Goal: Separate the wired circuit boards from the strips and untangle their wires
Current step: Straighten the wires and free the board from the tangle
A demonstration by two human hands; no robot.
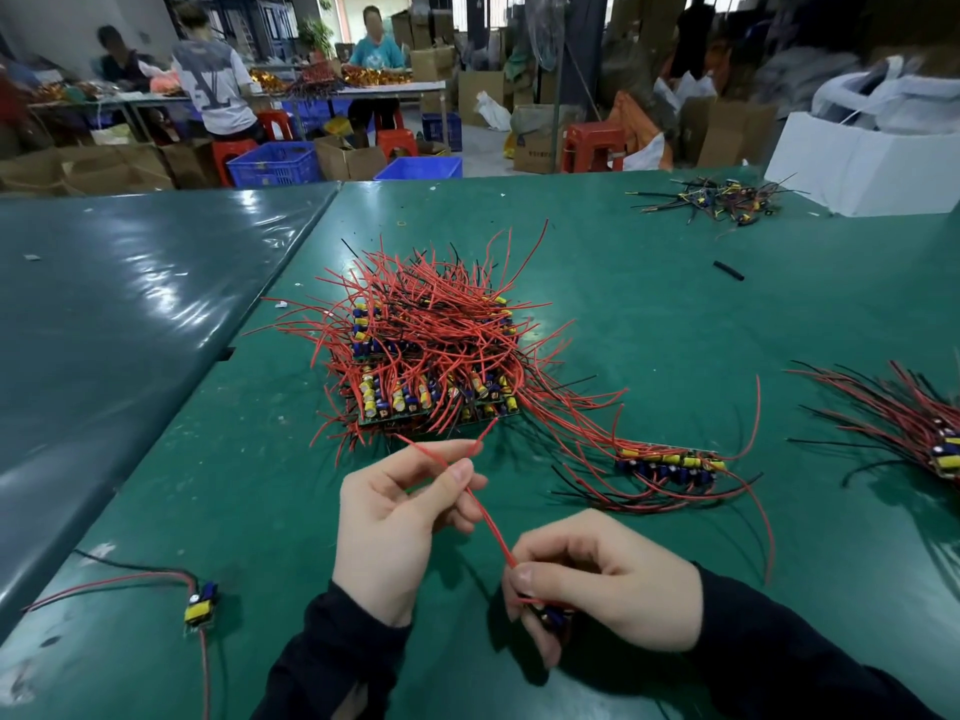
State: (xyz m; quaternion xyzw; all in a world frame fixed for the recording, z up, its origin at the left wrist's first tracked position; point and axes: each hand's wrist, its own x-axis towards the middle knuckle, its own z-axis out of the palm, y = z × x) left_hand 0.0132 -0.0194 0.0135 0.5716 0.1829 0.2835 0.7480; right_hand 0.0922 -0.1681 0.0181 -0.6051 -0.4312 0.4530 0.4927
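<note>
Two hands work one small board close to the body, low over the green table (649, 283). The right hand (608, 589) curls its fingers round a separated circuit board (551, 618), most of it hidden in the grip — only a dark blue part shows below the thumb. From there a red wire (488, 517) runs up and left to the left hand (395, 517), which pinches it between thumb and fingers, the free end poking out past the fingertips. Held taut like this, the wire can be drawn straight, which is probably the point: one hand anchors the board while the other combs the lead out.

Ahead lies the main pile (426, 350), strips of boards stacked under a thick tangle of red and black wires, within easy reach for the next piece. One loose strip (670, 467) lies to the right of it, its wires trailing. A finished board (200, 605) rests alone at the left, wires spread apart — likely the start of a done heap. At the far right edge sits another bundle (904, 418), its leads lying roughly parallel.
</note>
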